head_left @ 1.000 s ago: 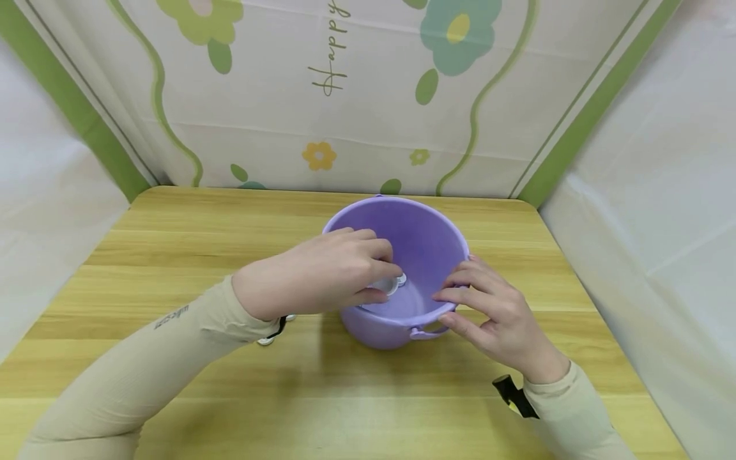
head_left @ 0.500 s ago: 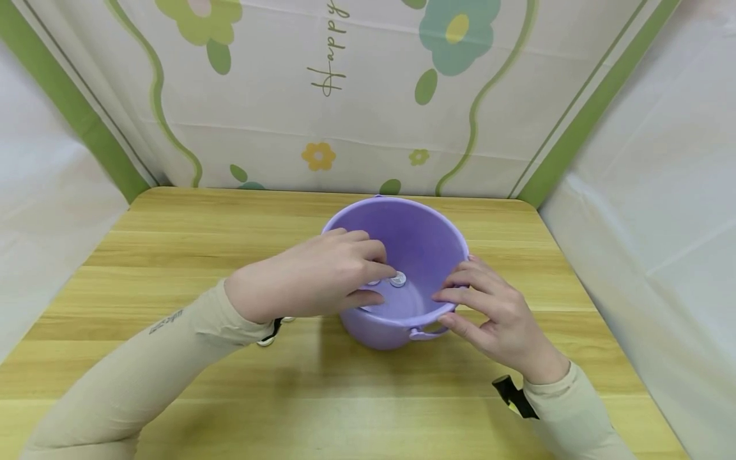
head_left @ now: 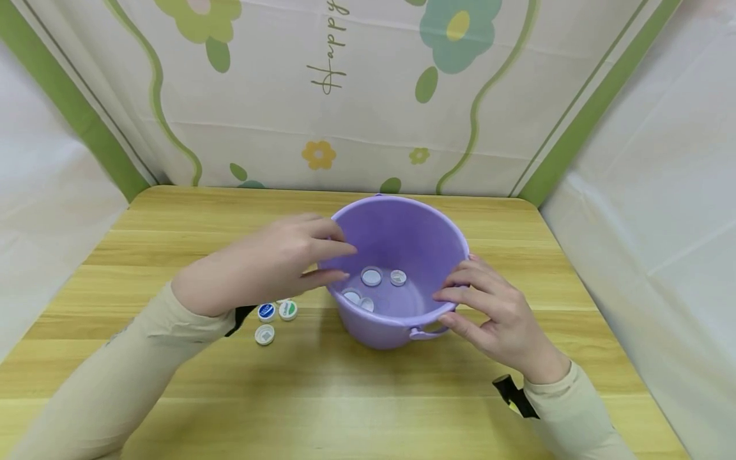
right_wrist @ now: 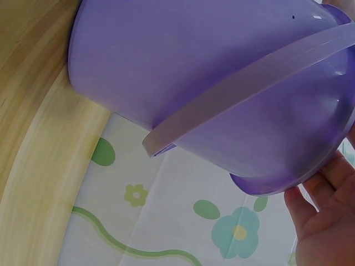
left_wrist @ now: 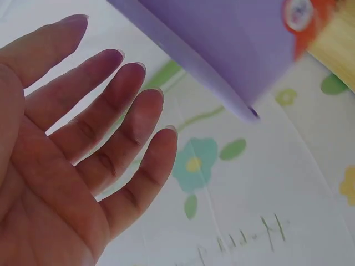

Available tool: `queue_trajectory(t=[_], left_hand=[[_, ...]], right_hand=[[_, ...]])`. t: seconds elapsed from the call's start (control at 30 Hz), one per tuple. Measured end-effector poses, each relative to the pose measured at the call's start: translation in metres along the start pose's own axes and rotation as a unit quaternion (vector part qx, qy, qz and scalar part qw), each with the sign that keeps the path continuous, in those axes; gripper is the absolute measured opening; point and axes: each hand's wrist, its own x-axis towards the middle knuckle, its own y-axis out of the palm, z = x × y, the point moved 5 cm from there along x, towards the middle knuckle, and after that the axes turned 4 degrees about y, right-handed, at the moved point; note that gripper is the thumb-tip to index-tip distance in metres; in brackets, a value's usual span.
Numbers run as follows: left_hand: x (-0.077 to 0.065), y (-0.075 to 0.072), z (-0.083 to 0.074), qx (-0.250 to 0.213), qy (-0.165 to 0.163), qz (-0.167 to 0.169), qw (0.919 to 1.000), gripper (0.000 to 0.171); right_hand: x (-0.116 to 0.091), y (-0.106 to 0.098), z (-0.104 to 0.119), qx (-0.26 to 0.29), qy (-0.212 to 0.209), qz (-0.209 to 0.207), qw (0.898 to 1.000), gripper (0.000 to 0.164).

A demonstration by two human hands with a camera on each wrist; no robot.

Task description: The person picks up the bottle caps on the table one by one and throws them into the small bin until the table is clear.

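A purple bucket (head_left: pixel 402 223) stands on the table, its mouth tilted towards me. My right hand (head_left: pixel 497 313) holds its right rim, fingertips inside and thumb outside by the handle's end; in the right wrist view, fingers touch the rim of the bucket (right_wrist: pixel 183 61). At the left rim my left hand (head_left: pixel 270 262) hovers with nothing in it; the left wrist view shows this hand (left_wrist: pixel 83 138) with loosely spread fingers. Several small round whitish lid-like pieces lie in the bucket, among them a clear-edged disc (head_left: pixel 371 276) and a smaller disc (head_left: pixel 398 277).
Left of the bucket lie a blue-and-white disc (head_left: pixel 267 312), a green-and-white disc (head_left: pixel 288 310) and a plain whitish one (head_left: pixel 264 335), with another partly hidden by the left wrist. The wooden table (head_left: pixel 345 409) ends at a flowered cloth backdrop (head_left: pixel 368 115).
My left hand has let go of a clear-edged disc inside the bucket, then drawn back left to the rim, uncovering the pieces inside and on the table. The right hand has stayed put.
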Motion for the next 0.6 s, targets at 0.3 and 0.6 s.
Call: queue_trajectory(t=[0.3, 0.6], left_hand=[[-0.044, -0.002, 0.023, 0.002, -0.064, -0.013, 0.9979, 0.032], [-0.082, 0.036, 0.042, -0.011, -0.108, 0.027, 0.9937, 0.027]], right_hand=[[-0.004, 0.001, -0.004, -0.001, 0.002, 0.002, 1.000, 0.035], [-0.005, 0.001, -0.005, -0.002, 0.004, 0.001, 1.000, 0.035]])
